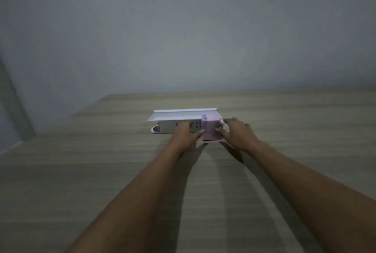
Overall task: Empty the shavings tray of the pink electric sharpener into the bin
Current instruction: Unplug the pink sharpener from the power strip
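The pink electric sharpener (211,128) stands on the wooden table (101,171), far out in front of me. My left hand (186,135) rests against its left side, fingers pointing toward it. My right hand (237,133) is against its right side, with the thumb on the front face and the fingers curled round the far corner. Both hands grip the pink body between them. The shavings tray is not distinguishable in this blurred view, and no bin is in view.
A white power strip (173,126) lies just left of the sharpener, partly under my left hand. Behind it lies a flat white tray-like box (183,113). A grey wall rises beyond the table's far edge (203,93).
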